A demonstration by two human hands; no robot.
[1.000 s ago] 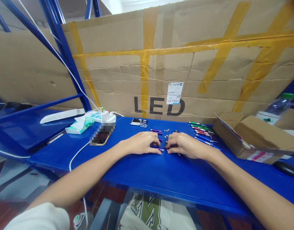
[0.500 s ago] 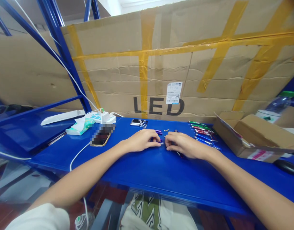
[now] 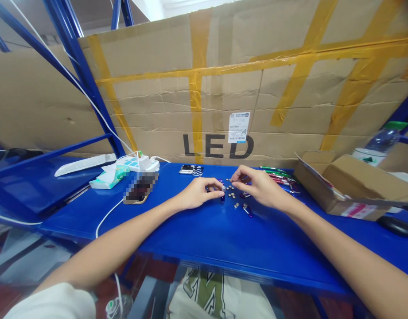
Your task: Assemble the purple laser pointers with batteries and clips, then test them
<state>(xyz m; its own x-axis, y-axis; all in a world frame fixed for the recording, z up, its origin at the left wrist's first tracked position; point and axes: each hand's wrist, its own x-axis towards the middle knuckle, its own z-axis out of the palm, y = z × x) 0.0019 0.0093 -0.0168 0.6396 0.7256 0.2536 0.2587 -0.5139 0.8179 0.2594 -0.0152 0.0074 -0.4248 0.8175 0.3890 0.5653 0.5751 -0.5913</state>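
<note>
My left hand (image 3: 204, 193) is closed on a small purple tube (image 3: 223, 199), gripped upright between thumb and fingertips. My right hand (image 3: 255, 185) hovers just right of it, its thumb and index finger pinched together; whatever is between them is too small to make out. Several small round silver pieces like button cells (image 3: 231, 195) lie scattered on the table between and below the hands. A purple piece with a metal clip (image 3: 247, 210) rests below the right hand, and another similar one (image 3: 244, 195) is partly hidden by its fingers. More purple parts (image 3: 220, 180) show behind the left fingertips.
Black and silver pens or tubes (image 3: 191, 170) lie at the back of the blue table (image 3: 197, 239). Green, red and blue pens (image 3: 280, 176) sit beside an open cardboard box (image 3: 336, 195). Left are a phone (image 3: 141, 188), tissues (image 3: 109, 177) and a power strip (image 3: 147, 165). A mouse (image 3: 396, 226) lies right.
My right hand has moved up and away from the left hand, uncovering the silver pieces and a purple clip piece. The tube in my left hand now stands more upright.
</note>
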